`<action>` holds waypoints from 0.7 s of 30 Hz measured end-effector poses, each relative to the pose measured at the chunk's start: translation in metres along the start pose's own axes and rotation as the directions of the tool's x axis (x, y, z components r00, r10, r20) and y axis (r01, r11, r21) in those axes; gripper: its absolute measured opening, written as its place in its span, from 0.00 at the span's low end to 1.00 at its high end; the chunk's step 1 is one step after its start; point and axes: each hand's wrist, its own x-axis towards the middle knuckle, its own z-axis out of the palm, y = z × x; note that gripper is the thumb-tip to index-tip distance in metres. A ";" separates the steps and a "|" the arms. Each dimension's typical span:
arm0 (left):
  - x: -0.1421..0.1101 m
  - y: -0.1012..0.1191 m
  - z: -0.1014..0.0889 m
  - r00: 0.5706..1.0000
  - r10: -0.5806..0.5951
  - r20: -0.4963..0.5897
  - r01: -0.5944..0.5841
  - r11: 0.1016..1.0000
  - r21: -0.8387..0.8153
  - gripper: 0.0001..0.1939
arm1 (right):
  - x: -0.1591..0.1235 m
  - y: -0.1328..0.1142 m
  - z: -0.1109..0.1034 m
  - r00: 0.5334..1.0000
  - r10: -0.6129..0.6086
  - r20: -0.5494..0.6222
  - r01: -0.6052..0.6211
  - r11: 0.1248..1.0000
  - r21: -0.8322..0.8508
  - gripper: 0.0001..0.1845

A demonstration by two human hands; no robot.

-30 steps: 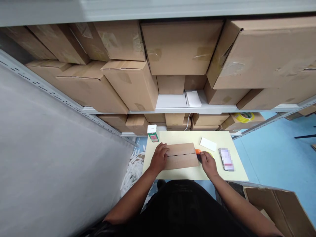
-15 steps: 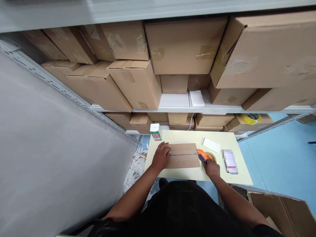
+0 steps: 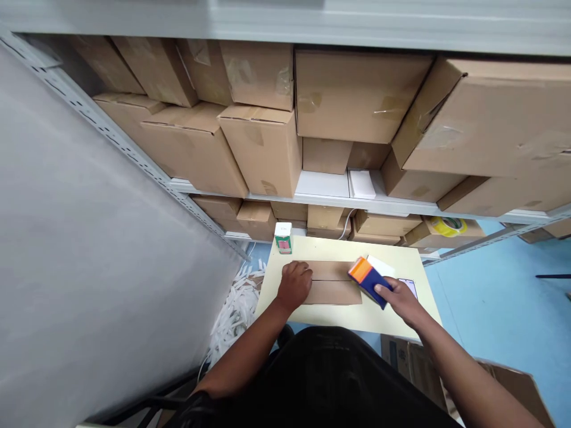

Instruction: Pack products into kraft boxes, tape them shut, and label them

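Note:
A flat brown cardboard box [image 3: 334,291] lies on the pale yellow table, with a seam running along its top. My left hand [image 3: 295,284] grips the box's left end, fingers curled over it. In my right hand [image 3: 397,296] is an orange and dark blue tape dispenser [image 3: 369,282], tilted over the box's right end. Whether it touches the cardboard, I cannot tell. Partly hidden behind the dispenser lies a white box [image 3: 381,266]. A phone [image 3: 409,286] is partly covered by my right hand.
A small green and white carton [image 3: 283,238] stands at the table's [image 3: 267,300] back left. Shelves ahead hold several cardboard boxes [image 3: 263,148] and a yellow tape roll [image 3: 448,226]. White paper strips [image 3: 232,315] heap on the floor at left, beside the wall [image 3: 89,267].
My right hand has lifted the tape dispenser from beside the box and turned it over the box's right end. My left hand stays at the left end. The view has shifted slightly.

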 end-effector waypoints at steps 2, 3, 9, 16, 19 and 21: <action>0.000 0.000 0.000 0.996 0.079 0.052 -0.078 0.997 -0.023 0.12 | 0.012 -0.031 0.016 0.990 -0.021 0.142 0.024 1.000 -0.017 0.28; 0.000 0.000 0.001 0.992 0.111 0.068 -0.107 0.993 -0.058 0.13 | 0.019 -0.043 0.025 0.981 -0.024 0.192 0.034 0.998 -0.048 0.28; -0.001 0.001 -0.010 0.983 -0.181 0.034 0.168 0.806 -0.567 0.14 | 0.049 -0.077 0.054 0.962 -0.027 0.272 0.086 0.974 -0.209 0.29; 0.017 0.007 -0.023 0.770 -0.369 0.521 0.530 -0.084 -0.844 0.21 | 0.057 -0.089 0.054 0.937 -0.049 0.346 0.127 0.970 -0.208 0.26; 0.022 0.008 -0.021 0.741 -0.333 0.583 0.474 -0.357 -0.805 0.21 | 0.059 -0.092 0.054 0.940 -0.030 0.340 0.115 0.966 -0.231 0.24; 0.023 0.009 -0.019 0.714 -0.323 0.622 0.452 -0.465 -0.761 0.20 | 0.060 -0.093 0.055 0.942 -0.020 0.335 0.108 0.963 -0.246 0.24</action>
